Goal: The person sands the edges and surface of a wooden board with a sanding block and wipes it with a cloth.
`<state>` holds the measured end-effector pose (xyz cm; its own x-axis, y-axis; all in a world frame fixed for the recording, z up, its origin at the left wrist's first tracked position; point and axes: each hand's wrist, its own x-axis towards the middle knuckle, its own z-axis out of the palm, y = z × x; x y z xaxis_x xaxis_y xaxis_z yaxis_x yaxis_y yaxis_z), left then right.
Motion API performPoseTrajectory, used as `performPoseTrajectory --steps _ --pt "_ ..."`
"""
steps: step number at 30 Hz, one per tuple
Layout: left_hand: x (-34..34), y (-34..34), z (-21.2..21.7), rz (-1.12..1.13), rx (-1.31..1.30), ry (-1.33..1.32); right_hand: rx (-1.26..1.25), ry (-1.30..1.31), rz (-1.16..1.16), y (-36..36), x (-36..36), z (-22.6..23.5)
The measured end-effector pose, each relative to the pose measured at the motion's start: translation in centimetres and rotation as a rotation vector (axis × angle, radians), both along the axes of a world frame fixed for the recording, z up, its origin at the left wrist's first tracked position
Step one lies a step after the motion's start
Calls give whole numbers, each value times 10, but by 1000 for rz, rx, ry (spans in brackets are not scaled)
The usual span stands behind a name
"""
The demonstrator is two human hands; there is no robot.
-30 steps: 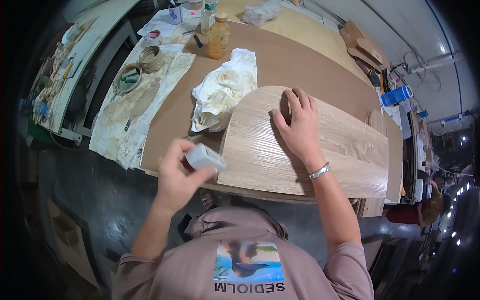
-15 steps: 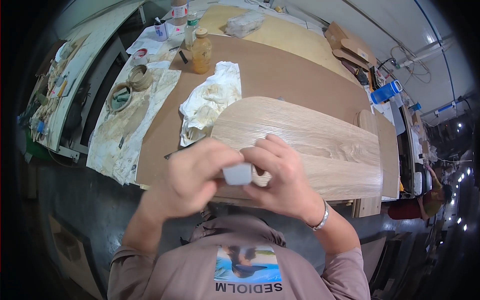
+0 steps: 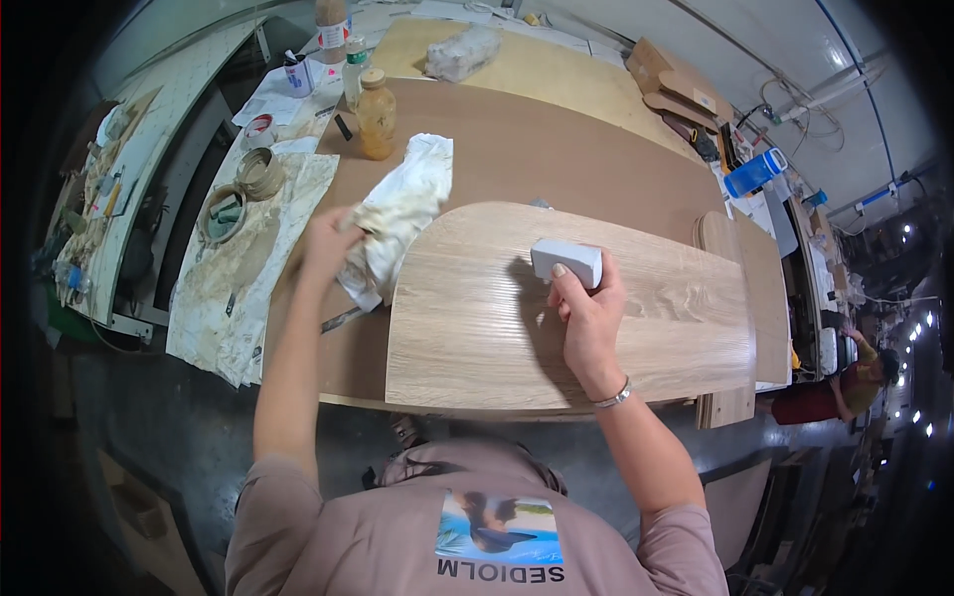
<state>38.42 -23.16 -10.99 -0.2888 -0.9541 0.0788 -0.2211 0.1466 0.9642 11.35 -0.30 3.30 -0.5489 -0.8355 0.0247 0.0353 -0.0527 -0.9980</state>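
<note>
- Right hand (image 3: 588, 316): fingers clamped around a white block (image 3: 566, 261), thumb on its near face; block pressed to the upper middle of the panel (image 3: 556, 328).
- Left hand (image 3: 328, 238): fingers closed on the edge of a rag (image 3: 402, 219), at the panel's left end, partly lapping its rounded corner.
- Step in hand, by judgement: surface work on the panel, block on the wood, rag gripped for wiping.
- Next move, by judgement: even pressure along the grain, block kept flat, rag drawn clear of the stroke path.
- Block: small, rectangular, smooth, pale, with rounded edges; material not clear.
- Rag: crumpled white cloth, stained yellowish, soft and loosely bunched.
- Panel: pale wood, fine straight grain with a broader figure toward the right, left corners rounded, matt surface, flat on a brown board (image 3: 537, 149).
- Board: smooth, uniform brown, larger than the panel, atop a workbench.
- Left of the board: stained sheets (image 3: 248, 288) carrying a tape roll (image 3: 260, 171) and a shallow dish (image 3: 223, 211).
- Far corner: amber jar (image 3: 376, 114) just beyond the rag, smaller bottles behind it.
- Far right: blue bottle (image 3: 753, 172) among clutter, well apart from the hands.
</note>
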Motion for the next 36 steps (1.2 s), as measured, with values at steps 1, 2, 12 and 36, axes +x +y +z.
performPoseTrajectory --steps 1,2,12,36 --pt "11 4 26 -32 55 167 -13 -9 -5 2 -1 -3" --pt "16 18 61 -96 -1 215 -7 -13 -18 3 -4 -5" --pt "-16 128 109 -268 -200 -44 20 78 60 4 2 -1" --pt "89 215 131 -400 -128 -275 -8 97 1 -1 5 -5"
